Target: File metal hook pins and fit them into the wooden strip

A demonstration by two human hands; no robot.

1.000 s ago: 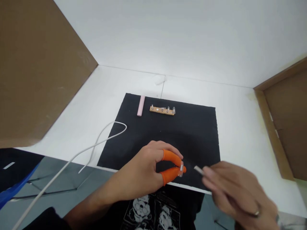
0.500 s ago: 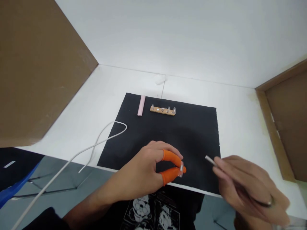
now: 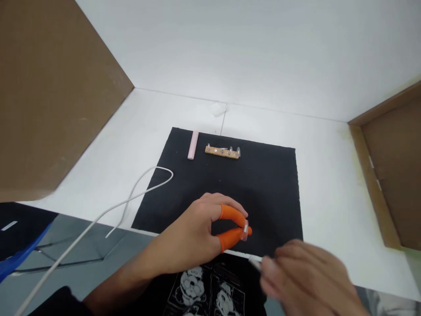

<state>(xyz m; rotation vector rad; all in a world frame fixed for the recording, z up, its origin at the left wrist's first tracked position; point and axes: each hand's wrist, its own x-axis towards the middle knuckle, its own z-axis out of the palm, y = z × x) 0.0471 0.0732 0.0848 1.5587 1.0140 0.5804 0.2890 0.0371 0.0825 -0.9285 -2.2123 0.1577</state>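
Fingers of the left hand (image 3: pixel 194 232) still pinch the clip (image 3: pixel 245 230); right hand (image 3: pixel 305 281), gripping tool (image 3: pixel 255 262), dropped nearer.

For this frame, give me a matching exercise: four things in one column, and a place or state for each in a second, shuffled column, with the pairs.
Things:
1. pink stick
2. wooden strip
3. white cable
4. small clear part

Places or states:
A. pinched between orange-capped fingertips of the left hand
B. looped over the left edge of the black mat
C. at the far edge of the mat, carrying small metal pieces
D. at the far left corner of the mat

Pairs: 1-D, 2-C, 3-B, 4-A
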